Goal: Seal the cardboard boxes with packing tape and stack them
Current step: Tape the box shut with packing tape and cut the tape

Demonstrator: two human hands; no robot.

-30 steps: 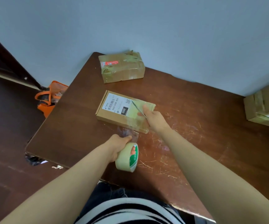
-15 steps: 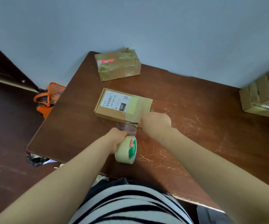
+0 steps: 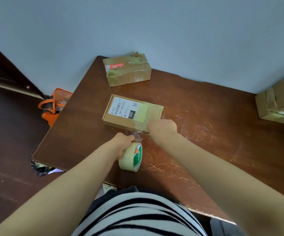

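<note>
The left hand (image 3: 123, 144) grips the tape roll (image 3: 131, 158) just off the near edge of the flat labelled box (image 3: 132, 113), which lies in the middle of the table (image 3: 206, 142), with a short clear strip (image 3: 136, 135) stretched between them. I'd hold that roll low and pull straight back so the strip lies tight and unwrinkled. The right hand (image 3: 162, 128) is bunched at the box's near edge over the strip, and whether it pinches tape or some cutter I cannot tell, but it ought to pin the tape down firmly before the strip is parted.
</note>
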